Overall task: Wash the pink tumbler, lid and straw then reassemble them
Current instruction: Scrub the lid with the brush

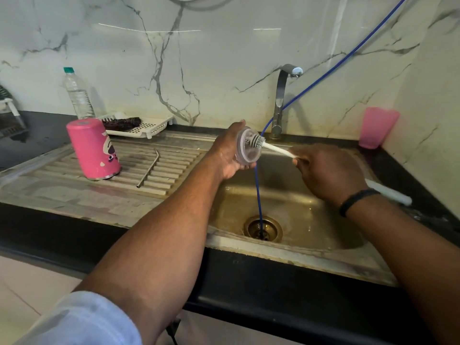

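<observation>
While the left hand [227, 155] held the clear lid [246, 149] by its rim at frame centre, above the sink basin [286, 200], the right hand [323, 170] gripped the white brush [271, 148] by its handle, bristles pressed against the lid's face. The lid appeared light, rigid and probably slippery when wet; a rim hold suited it best. At left of centre, the pink tumbler [93, 149] stood inverted on the drainboard [62, 188], the metal straw [149, 168] lying just beside it. The tumbler likely handled as stiff and smooth; grasp it around the body
</observation>
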